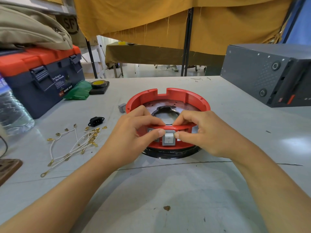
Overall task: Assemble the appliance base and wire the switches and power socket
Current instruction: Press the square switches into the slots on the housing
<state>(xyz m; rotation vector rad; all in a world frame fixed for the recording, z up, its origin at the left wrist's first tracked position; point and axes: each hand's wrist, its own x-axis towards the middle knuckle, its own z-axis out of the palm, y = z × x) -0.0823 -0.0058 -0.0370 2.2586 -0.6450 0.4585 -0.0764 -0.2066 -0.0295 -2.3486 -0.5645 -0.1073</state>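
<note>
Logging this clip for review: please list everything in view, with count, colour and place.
appliance base: 1, red ring, table centre
rocker switch: 1, grey-white, in base's near wall
loose switch: 1, grey, left of base
power socket: 1, black, left of base
wires: bundle, white with brass terminals, table left
toolbox: 1, navy, orange lid, far left
tape roll: 1, black-yellow, beside toolbox
water bottle: 1, clear, left edge
metal case: 1, dark grey, right
left hand: pinches base wall beside switch
right hand: pinches base wall likewise
</note>
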